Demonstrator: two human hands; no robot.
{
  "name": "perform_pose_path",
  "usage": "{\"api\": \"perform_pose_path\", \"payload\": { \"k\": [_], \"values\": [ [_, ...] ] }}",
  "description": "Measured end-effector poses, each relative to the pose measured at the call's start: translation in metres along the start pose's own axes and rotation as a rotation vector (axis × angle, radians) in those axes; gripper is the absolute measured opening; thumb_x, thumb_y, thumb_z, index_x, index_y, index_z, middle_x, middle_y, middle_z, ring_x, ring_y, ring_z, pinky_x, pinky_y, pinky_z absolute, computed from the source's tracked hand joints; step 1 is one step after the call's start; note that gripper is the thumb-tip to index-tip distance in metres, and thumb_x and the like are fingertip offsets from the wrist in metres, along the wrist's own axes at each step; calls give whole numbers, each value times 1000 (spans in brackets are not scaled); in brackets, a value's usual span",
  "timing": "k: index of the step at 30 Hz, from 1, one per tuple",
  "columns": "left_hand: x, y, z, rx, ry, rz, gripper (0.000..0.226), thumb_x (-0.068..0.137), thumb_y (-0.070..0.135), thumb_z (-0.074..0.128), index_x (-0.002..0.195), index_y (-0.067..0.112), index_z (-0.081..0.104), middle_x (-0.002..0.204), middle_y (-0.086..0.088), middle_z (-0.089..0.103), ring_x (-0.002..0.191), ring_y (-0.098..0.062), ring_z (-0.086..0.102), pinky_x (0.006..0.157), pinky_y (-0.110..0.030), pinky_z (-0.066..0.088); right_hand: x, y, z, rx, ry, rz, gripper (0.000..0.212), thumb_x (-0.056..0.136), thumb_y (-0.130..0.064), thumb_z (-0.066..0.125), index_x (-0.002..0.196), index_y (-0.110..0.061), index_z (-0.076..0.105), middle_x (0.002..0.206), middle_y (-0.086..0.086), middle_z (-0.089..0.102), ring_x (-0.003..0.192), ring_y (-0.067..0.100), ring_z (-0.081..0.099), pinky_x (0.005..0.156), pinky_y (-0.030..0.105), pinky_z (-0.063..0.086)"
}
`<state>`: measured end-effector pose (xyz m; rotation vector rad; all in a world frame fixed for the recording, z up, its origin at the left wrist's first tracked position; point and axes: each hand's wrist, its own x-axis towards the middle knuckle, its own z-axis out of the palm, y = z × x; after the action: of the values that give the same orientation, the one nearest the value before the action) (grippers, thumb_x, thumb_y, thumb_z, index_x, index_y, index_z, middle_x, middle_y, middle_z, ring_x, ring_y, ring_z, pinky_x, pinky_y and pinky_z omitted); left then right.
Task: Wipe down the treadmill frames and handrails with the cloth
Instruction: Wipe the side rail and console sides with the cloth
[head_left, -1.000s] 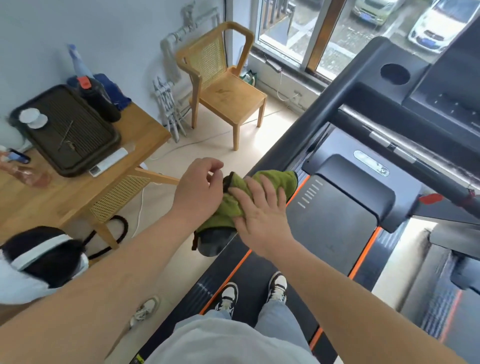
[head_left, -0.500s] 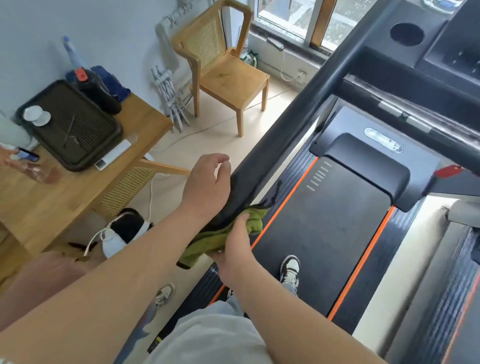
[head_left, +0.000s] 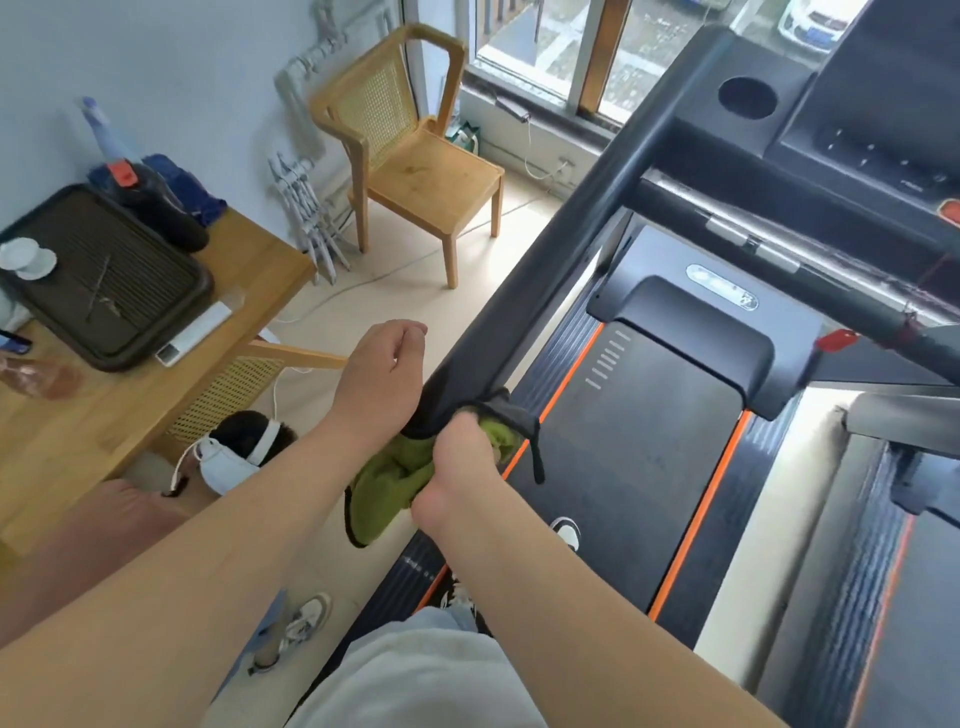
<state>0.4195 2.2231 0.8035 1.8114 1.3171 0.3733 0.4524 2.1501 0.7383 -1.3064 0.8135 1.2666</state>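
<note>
One large black treadmill with orange edge stripes fills the right half of the frame. Its long black padded handrail slants from the upper right down to the centre, where it ends. At that near end sits the bunched green terry cloth, pushed up against the tip and underside of the rail. Part of it is tucked beneath a loose flap of the rail's black cover, and the rest hangs below.

The right hand, at centre frame, has its fingers curled round the cloth and holds it to the rail end; the fingertips are hidden. The left hand, just to the upper left, lies beside the rail with fingers loosely curled and nothing in them. Whether it touches the rail I cannot tell.

The step in hand looks like wiping the near end of this handrail. The next move probably calls for keeping the cloth wrapped round the bar and drawing it along the rail toward the upper right, taking care not to snag the flap. How much of the frame is already wiped cannot be judged.
</note>
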Motion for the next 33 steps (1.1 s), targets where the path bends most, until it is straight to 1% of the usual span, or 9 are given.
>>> {"api": "perform_pose_path", "payload": {
  "k": [3, 6, 11, 13, 15, 17, 20, 24, 33],
  "values": [
    [2, 7, -5, -43, 13, -7, 33, 110, 31, 37, 130, 20, 60, 130, 3, 58, 121, -13, 53, 106, -32, 43, 14, -18, 0, -54, 34, -15, 76, 71, -81, 50, 132, -37, 55, 120, 4, 69, 100, 37, 70, 82, 61, 56],
    [-3, 10, -8, -34, 8, -34, 31, 111, 32, 36, 128, 20, 60, 130, 1, 59, 121, -15, 53, 103, -30, 42, 7, -37, -9, -93, 16, 27, 68, 87, -79, 43, 133, -30, 57, 130, 2, 65, 119, 36, 60, 104, 60, 45],
    [-11, 12, -6, 33, -8, -58, 35, 112, 33, 34, 128, 15, 60, 127, 2, 59, 114, -12, 51, 96, -26, 37, -13, -49, -14, -6, 6, 94, 62, 91, -77, 44, 124, -28, 61, 121, 0, 68, 104, 28, 61, 95, 45, 47],
    [-9, 13, -3, 27, -18, -53, 35, 112, 32, 34, 126, 14, 61, 124, 2, 58, 110, -10, 50, 94, -25, 36, -28, -39, -3, -83, 9, -31, 62, 88, -76, 45, 133, -34, 53, 129, -2, 63, 110, 29, 60, 95, 46, 48],
    [-2, 17, 2, 6, -21, -42, 33, 111, 30, 35, 119, 13, 63, 118, 1, 59, 106, -12, 50, 91, -26, 37, -48, -26, 1, -307, 32, -346, 63, 94, -64, 43, 150, -35, 38, 146, -1, 50, 127, 32, 53, 107, 50, 45],
    [8, 21, 6, -83, 4, -66, 28, 110, 25, 37, 104, 18, 63, 107, 1, 61, 100, -16, 54, 85, -29, 40, -53, -16, -9, -714, 7, -794, 64, 98, -53, 37, 157, -35, 19, 164, 1, 25, 149, 34, 29, 121, 50, 28],
    [23, 25, 3, -250, 79, -201, 25, 108, 25, 40, 109, 20, 65, 103, 5, 63, 105, -19, 60, 87, -34, 47, -32, -28, -27, -1404, -56, -1216, 60, 97, -38, 42, 156, -31, 33, 172, 1, -10, 155, 37, -20, 126, 57, -5],
    [44, 27, -4, -146, 129, -223, 28, 107, 34, 44, 126, 21, 60, 123, 1, 59, 118, -20, 56, 105, -41, 48, -11, -79, -17, -1626, -95, -1331, 51, 100, -37, 53, 150, -32, 44, 172, -1, -8, 152, 34, -31, 123, 67, 3],
    [57, 61, 31, 81, 90, 24, 25, 106, 31, 52, 130, 25, 57, 145, 5, 45, 141, -17, 39, 117, -34, 31, 15, -223, 28, -1633, 98, -1286, 43, 104, -39, 46, 147, -30, 46, 172, 1, -17, 153, 36, -29, 119, 73, 10]
  ]
}}
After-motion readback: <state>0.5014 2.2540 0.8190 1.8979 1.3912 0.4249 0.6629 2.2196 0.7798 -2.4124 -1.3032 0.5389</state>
